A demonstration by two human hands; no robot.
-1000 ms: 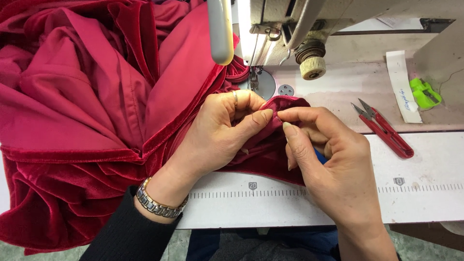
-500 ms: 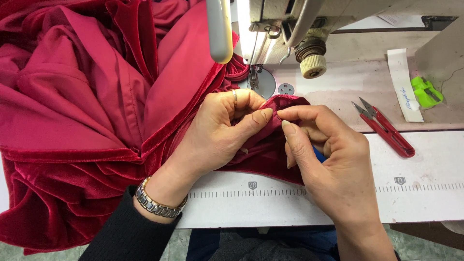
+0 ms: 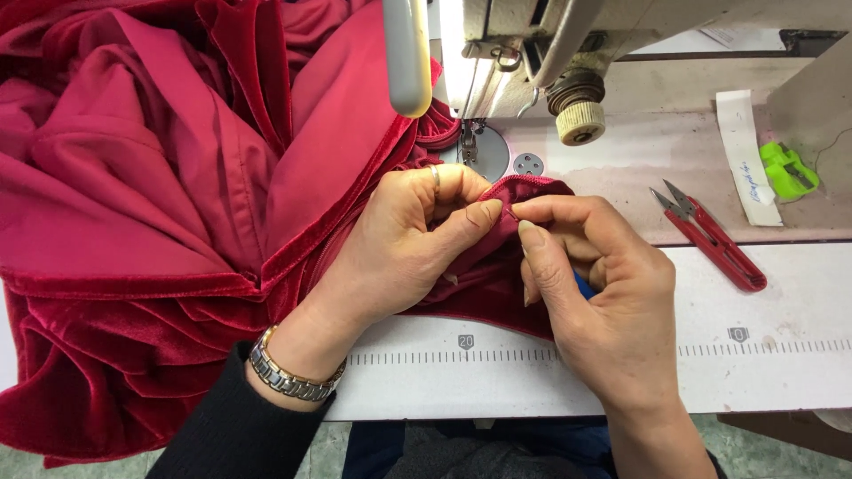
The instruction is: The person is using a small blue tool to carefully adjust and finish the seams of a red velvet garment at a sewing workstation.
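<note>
Nearest, below the wrists: a black sleeve (image 3: 235,426) and a metal wristwatch (image 3: 288,377) on the left arm, with a white ruler strip (image 3: 497,357) running along the table edge under both palms.

Left hand (image 3: 399,253) curled over the fabric, thumb and forefinger pinched tight on a folded edge of the red velvet cloth (image 3: 133,222). Ring (image 3: 435,177) on one finger. Right hand (image 3: 603,302) meeting it from the other side, thumb and forefinger tips pressed onto the same folded edge (image 3: 515,191), remaining fingers bent underneath. Both grips closed on the cloth, fingertips almost touching each other at the fold. Something blue (image 3: 581,286) just showing beneath the right fingers; too hidden to tell what.

Left of the left fingers: the bulk of the cloth heaped in deep folds, satin lining side up, velvet edge trailing off the table.

Right of the right fingers, apart: red thread snips (image 3: 710,241) lying flat on the table (image 3: 781,302).

Just beyond the fingertips: needle plate (image 3: 493,151) and presser foot (image 3: 469,146) of the sewing machine (image 3: 532,44), cloth bunched beside them. Farther right: a white paper strip (image 3: 745,155) and a small green thing (image 3: 788,168).
</note>
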